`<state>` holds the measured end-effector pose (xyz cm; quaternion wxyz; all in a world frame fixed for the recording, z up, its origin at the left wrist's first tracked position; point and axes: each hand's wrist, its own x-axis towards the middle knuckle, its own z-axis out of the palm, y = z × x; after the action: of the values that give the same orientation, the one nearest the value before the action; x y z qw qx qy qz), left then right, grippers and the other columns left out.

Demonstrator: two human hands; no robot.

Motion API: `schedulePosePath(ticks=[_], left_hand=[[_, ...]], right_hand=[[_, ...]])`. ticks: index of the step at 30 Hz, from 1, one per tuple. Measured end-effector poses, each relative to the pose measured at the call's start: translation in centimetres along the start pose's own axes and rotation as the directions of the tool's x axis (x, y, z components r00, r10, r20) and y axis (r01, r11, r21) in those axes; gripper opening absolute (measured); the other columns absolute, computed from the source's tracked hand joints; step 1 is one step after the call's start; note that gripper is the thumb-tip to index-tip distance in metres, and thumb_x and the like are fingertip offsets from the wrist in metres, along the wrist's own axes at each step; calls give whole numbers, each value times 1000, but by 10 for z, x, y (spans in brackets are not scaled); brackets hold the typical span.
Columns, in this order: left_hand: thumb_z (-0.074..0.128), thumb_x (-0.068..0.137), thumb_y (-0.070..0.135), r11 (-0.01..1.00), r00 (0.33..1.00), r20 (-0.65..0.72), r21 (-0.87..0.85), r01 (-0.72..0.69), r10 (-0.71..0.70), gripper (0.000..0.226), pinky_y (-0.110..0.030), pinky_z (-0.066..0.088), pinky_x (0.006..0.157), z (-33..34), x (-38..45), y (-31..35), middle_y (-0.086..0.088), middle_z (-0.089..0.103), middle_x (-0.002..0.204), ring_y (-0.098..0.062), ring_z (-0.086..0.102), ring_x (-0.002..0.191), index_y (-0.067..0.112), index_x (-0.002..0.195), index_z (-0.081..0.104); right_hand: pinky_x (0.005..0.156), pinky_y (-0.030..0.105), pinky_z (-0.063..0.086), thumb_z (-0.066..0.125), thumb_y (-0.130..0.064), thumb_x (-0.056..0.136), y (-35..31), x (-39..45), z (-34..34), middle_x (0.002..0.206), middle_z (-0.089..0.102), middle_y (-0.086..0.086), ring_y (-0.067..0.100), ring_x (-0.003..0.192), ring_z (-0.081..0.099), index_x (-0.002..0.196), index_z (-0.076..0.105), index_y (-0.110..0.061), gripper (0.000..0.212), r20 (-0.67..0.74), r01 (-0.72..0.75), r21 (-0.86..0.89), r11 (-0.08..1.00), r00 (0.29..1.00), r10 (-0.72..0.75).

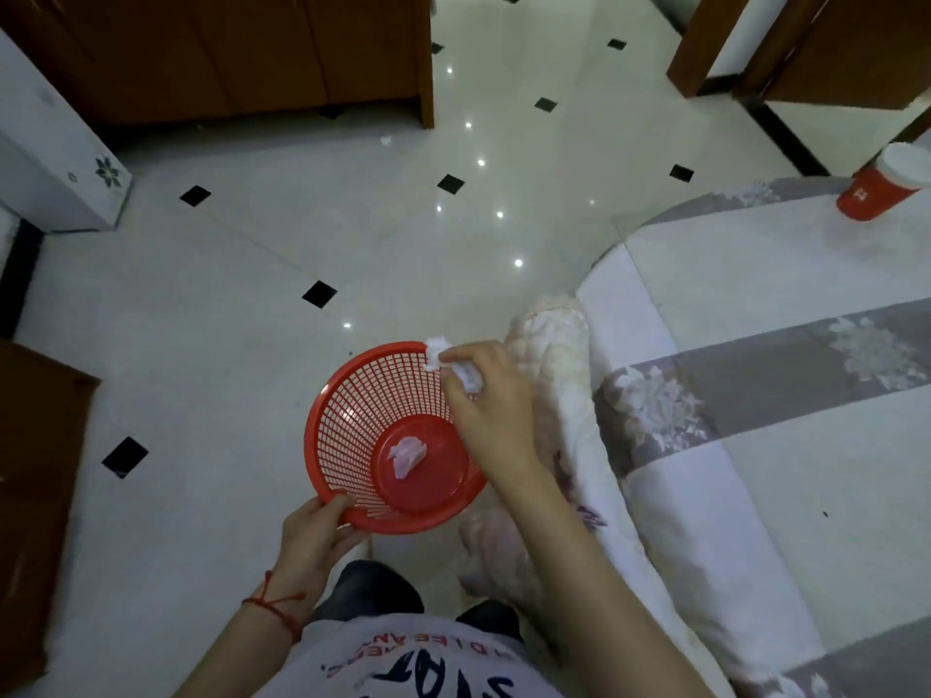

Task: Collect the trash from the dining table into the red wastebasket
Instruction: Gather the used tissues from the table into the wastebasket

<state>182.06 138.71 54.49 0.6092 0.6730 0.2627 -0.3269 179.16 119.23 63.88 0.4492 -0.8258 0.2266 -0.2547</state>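
Observation:
The red wastebasket is a mesh plastic basket, tilted toward me above the floor. My left hand grips its near rim. One crumpled white tissue lies on the basket's solid bottom. My right hand is over the basket's right rim, fingers closed on crumpled white tissue that sticks out above the far rim. The dining table, covered with a white and grey floral cloth, fills the right side.
A red cup with a white lid stands on the table's far right. A small white scrap lies on the tiled floor near the brown cabinet. A white appliance stands at left, a brown furniture edge at lower left.

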Motion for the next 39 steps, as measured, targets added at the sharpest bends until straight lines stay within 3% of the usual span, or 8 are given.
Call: schedulePosePath(ticks=[5,9,12,15,19,28,35,39], left_hand=[[60,84,8,1000,999,38,-3,26,-26,7,-22,55,50,-44,49,46,-9,72,87,-24,69,80,10,87,66],[62,81,5,999,998,40,1,53,-53,12,-25,57,53,-83,87,89,-13,73,91,-27,69,84,4,92,67],[62,80,3,999,999,17,-4,49,-49,9,-23,55,50,-107,114,121,-14,71,90,-27,68,80,5,88,66],[61,81,4,999,999,-15,8,31,-31,8,-25,56,51,-120,140,148,-13,70,90,-26,67,80,8,86,65],[63,81,6,999,999,-32,-6,40,-40,6,-23,55,51,-115,174,182,-9,70,88,-23,67,79,12,83,65],[61,82,8,999,999,10,5,35,-35,6,-21,54,48,-42,258,284,-8,71,89,-22,67,81,11,85,66],[64,82,13,999,999,22,19,-45,45,16,-23,56,54,14,314,376,-8,71,94,-23,68,85,10,97,66],[63,84,16,993,993,63,62,-103,99,15,-23,56,52,49,351,418,-5,71,94,-23,67,86,15,99,66]], right_hand=[[105,33,35,62,-29,82,-4,12,94,129,58,1,16,123,46,119,58,-20,38,397,-29,-247,968,909,129],[104,35,37,61,-20,84,-11,43,138,126,60,9,22,120,50,116,61,-13,33,252,-27,-199,980,965,78],[95,28,39,57,-15,87,5,64,155,121,61,8,17,110,53,115,60,-11,29,81,-204,-174,963,972,221],[88,28,43,54,-11,88,36,72,165,120,61,11,16,103,54,120,57,-7,32,50,-498,-111,860,861,506],[85,30,41,55,-4,88,85,72,173,112,62,21,34,107,58,118,55,5,31,89,-728,-64,683,677,730],[69,32,34,51,1,87,169,166,202,100,58,46,26,76,47,97,57,24,26,131,-890,-137,435,419,899],[61,26,43,52,-9,88,184,313,216,94,60,16,26,81,56,116,58,2,31,172,-865,-82,495,477,862],[72,30,44,52,-10,87,183,394,216,94,61,11,24,79,59,113,60,-3,28,114,-826,52,561,563,819]])
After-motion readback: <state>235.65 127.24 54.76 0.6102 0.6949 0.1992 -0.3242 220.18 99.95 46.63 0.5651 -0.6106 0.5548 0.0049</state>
